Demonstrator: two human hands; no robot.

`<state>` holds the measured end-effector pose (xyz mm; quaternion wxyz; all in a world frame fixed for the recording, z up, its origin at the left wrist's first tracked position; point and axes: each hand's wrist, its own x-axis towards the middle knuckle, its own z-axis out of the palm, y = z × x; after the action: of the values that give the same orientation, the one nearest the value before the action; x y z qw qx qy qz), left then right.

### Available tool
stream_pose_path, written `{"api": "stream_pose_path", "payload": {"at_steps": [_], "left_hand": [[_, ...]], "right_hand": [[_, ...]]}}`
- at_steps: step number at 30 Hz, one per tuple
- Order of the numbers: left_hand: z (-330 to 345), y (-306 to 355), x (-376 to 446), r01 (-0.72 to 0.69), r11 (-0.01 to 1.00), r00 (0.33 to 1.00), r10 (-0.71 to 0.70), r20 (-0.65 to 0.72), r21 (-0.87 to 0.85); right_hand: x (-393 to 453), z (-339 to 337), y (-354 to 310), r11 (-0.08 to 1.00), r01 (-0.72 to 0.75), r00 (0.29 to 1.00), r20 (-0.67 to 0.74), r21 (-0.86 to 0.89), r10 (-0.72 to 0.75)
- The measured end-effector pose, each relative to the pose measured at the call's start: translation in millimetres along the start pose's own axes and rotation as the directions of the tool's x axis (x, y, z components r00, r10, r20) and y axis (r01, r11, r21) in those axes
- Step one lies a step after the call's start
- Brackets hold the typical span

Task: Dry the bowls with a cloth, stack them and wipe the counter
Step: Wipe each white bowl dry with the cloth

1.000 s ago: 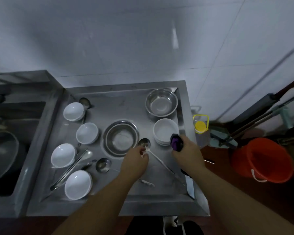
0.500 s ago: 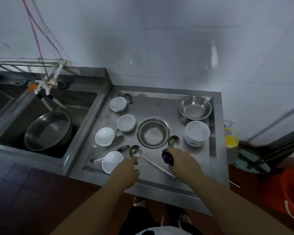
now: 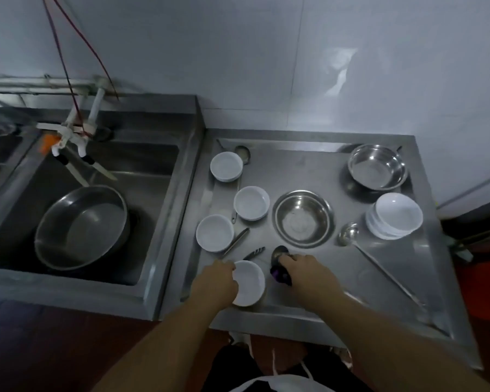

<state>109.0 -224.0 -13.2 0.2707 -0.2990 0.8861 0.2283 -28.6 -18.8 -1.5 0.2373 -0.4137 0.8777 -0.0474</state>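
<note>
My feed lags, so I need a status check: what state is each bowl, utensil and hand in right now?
Left hand: gripping the nearest white bowl by its rim.
Right hand: closed on a purple object.
Three other single white bowls: upright, unstacked.
Stacked white bowls: nested, upright.
Two steel bowls: upright, look empty.
Ladle: lying flat.
Large basin: in the sink.

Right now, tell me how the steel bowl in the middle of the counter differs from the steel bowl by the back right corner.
The middle steel bowl stands among the white bowls and ladles; the corner steel bowl stands alone near the wall. The middle one shows a broad flat rim; the corner one's rim looks thinner. The middle one appears level, the corner one seems slightly tilted. Both are round, shiny, upright and empty.
</note>
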Motion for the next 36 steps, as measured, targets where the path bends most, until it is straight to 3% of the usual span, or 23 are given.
{"api": "stream_pose_path", "payload": {"at_steps": [10, 16, 24, 27, 30, 36], "left_hand": [[17.2, -53.8, 38.3, -0.068, 0.995, 0.990, 0.077, 0.119, -0.076], [34.4, -48.0, 46.7, 0.020, 0.985, 0.992, 0.001, 0.123, -0.172], [40.1, -50.4, 56.6, 0.158, 0.927, 0.981, -0.108, 0.161, -0.341], [39.0, -49.4, 51.7, 0.228, 0.871, 0.970, -0.162, 0.183, -0.436], [34.2, -49.6, 43.7, 0.293, 0.747, 0.953, -0.180, 0.243, -0.597], [-3.1, -55.7, 25.9, 0.313, 0.564, 0.943, -0.087, 0.322, -0.764]], "right_hand": [[14.0, 38.7, -68.7, 0.989, -0.147, 0.988, 0.049, 0.031, 0.145], [17.6, 51.8, -79.1, 0.960, -0.248, 0.967, 0.097, 0.129, 0.236], [20.5, 59.5, -80.1, 0.842, -0.342, 0.933, 0.044, 0.417, 0.358], [21.4, 58.5, -77.0, 0.787, -0.366, 0.915, 0.039, 0.497, 0.401], [22.7, 53.5, -78.5, 0.727, -0.383, 0.897, 0.040, 0.570, 0.441], [24.4, 21.2, -93.4, 0.460, -0.318, 0.851, 0.037, 0.829, 0.523]]}}
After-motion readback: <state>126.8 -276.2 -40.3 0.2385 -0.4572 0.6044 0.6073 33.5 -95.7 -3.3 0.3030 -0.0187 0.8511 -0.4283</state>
